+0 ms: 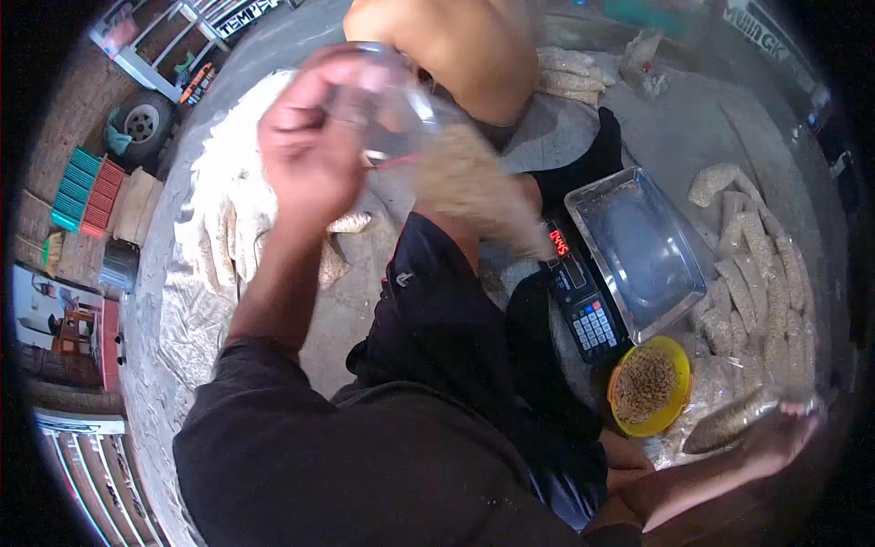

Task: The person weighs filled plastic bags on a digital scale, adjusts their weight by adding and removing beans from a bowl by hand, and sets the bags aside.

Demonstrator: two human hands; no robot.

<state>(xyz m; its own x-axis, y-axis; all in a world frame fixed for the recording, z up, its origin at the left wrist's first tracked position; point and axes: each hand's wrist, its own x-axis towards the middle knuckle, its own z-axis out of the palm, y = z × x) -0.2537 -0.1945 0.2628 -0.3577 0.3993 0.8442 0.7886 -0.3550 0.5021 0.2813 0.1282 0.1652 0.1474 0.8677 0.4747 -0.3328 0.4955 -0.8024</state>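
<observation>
My left hand (314, 137) is raised at the upper left, its fingers closed on the gathered top of a clear plastic bag. Motion blurs this bag of pale grains (478, 187), which hangs slanting down to the right, its tip near the scale's display. At the lower right is my right hand (782, 436), beside another filled clear bag (729, 424); its fingers are too unclear to read. The black digital scale (583, 305) shows red digits and carries a steel tray (645, 251). Below it stands a yellow bowl (679, 401) of brownish grains.
A bare-backed person (456, 55) sits at the top. Long filled bags (775, 273) lie at right, with more on white sheeting (214, 201) at left. My legs extend between them. Crates (100, 196) and a wheel (143, 125) stand far left.
</observation>
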